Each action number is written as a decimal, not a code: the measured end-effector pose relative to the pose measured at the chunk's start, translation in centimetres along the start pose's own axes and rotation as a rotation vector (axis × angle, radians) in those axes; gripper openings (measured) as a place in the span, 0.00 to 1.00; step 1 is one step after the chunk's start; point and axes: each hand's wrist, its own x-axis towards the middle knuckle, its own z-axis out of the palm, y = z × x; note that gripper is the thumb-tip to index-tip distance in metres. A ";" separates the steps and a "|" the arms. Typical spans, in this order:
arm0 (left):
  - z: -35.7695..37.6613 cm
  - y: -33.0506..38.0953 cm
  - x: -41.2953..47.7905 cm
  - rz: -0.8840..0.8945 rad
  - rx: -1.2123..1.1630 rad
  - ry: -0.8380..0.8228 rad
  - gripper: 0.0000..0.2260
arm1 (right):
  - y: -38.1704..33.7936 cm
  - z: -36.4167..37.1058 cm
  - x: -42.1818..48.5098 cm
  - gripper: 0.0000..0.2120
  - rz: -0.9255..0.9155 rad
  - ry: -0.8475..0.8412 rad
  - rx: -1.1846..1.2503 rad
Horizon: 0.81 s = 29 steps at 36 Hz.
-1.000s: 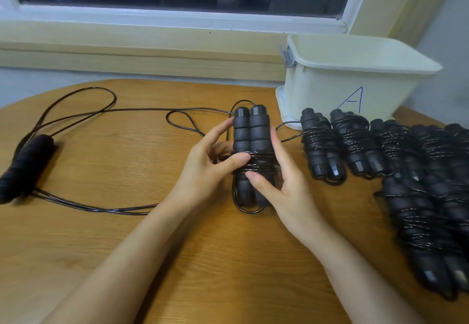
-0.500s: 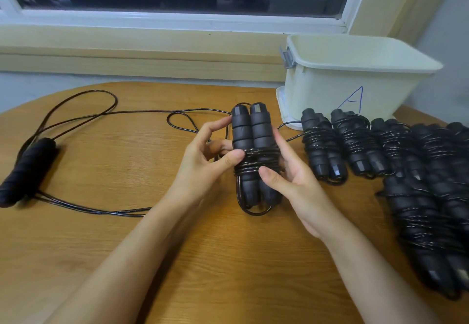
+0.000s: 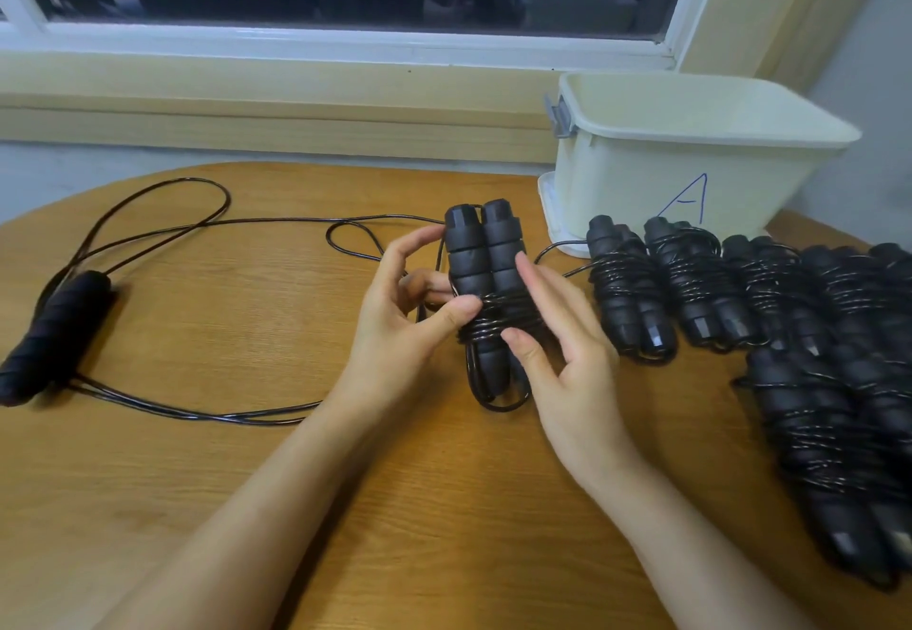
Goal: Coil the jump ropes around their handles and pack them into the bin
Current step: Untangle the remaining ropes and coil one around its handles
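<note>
I hold a pair of black jump rope handles (image 3: 481, 254) upright over the table's middle, with black cord coiled around their waist. My left hand (image 3: 404, 328) grips the pair from the left, thumb pressed on the coil. My right hand (image 3: 557, 333) pinches the coil from the right, thumb in front and fingers behind. A loop of cord hangs below the handles. The cream bin (image 3: 691, 160) marked with a blue A stands at the back right; its inside is hidden.
Several coiled jump ropes (image 3: 627, 293) lie in rows on the right of the wooden table (image 3: 197, 456). An uncoiled rope's black handles (image 3: 54, 333) lie at the far left, its cord (image 3: 163, 214) looping across the table. A window sill runs behind.
The handle pair has risen slightly and tilted. My right hand's fingers have spread and shifted along the coil. My left thumb has stayed on the cord.
</note>
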 end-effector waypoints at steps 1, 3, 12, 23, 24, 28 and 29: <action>0.0 -0.1 0.0 0.005 0.011 0.020 0.30 | 0.1 0.2 -0.1 0.24 -0.007 -0.018 -0.047; 0.1 0.0 0.0 0.017 0.037 0.059 0.30 | 0.1 0.5 -0.4 0.25 0.003 -0.080 -0.113; 0.5 0.2 -0.3 0.009 0.085 0.099 0.28 | -0.6 1.3 -1.1 0.45 0.104 -0.246 -0.195; 0.2 0.0 -0.2 0.077 0.140 -0.086 0.29 | -0.9 0.7 -0.7 0.56 0.191 -0.140 -0.202; 0.1 -0.1 -0.1 0.085 0.143 -0.094 0.29 | -1.0 0.7 -0.7 0.57 0.202 -0.136 -0.198; -0.1 -0.4 -0.1 0.106 0.146 -0.124 0.30 | -1.2 0.5 -0.5 0.59 0.246 -0.118 -0.216; -0.1 -0.5 -0.1 0.110 0.148 -0.132 0.30 | -1.1 0.5 -0.4 0.58 0.254 -0.109 -0.225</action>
